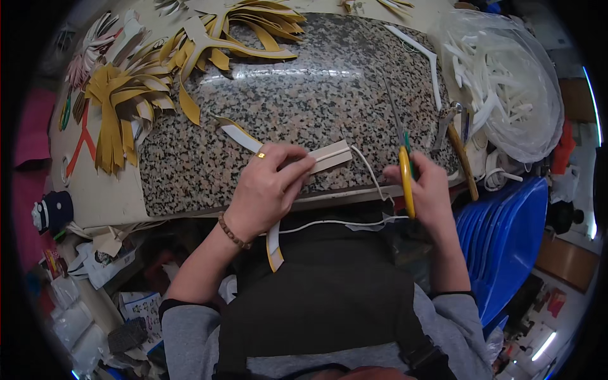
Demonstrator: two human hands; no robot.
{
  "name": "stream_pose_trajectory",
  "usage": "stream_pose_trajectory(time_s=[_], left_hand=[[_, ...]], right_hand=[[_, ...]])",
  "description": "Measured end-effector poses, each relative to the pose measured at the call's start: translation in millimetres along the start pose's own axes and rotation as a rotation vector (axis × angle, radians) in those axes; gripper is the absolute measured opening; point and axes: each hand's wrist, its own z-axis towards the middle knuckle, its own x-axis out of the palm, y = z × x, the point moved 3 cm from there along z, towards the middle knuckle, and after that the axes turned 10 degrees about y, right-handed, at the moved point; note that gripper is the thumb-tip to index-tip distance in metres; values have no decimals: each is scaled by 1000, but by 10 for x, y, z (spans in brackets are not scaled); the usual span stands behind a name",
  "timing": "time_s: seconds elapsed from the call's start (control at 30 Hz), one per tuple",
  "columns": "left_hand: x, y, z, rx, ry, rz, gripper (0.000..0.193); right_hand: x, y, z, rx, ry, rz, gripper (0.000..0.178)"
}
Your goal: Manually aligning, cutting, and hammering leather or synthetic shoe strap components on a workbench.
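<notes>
My left hand [271, 180] pinches a Y-shaped strap piece between thumb and fingers over the near part of the stone slab. Its pale broad end [332, 156] points right with a white cord along it. One yellow-edged white arm [238, 135] lies on the slab, and another [273, 248] hangs below my wrist. The white cord [367, 166] loops off the pale end toward my right hand [429, 190]. That hand is closed around yellow-handled scissors [406, 180], seen nearly edge-on, their long thin blade pointing away. A green part shows beside the handle.
Yellow strap bundles [114, 114] lie at the left and far left of the speckled slab [285, 95]. A hammer [462, 152] rests by its right edge. Behind it sits a clear bag of white strap pieces [506, 95]. Stacked blue plastic seats or trays [506, 234] stand at the right.
</notes>
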Motion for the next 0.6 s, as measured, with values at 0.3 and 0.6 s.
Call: stream_pose_trajectory(time_s=[0.3, 0.6], left_hand=[[-29, -158, 180, -313, -118, 39, 28], [23, -155, 255, -335, 60, 5, 26]], right_hand=[[-285, 110, 711, -215, -308, -441, 42], [338, 579, 110, -927, -199, -194, 34]])
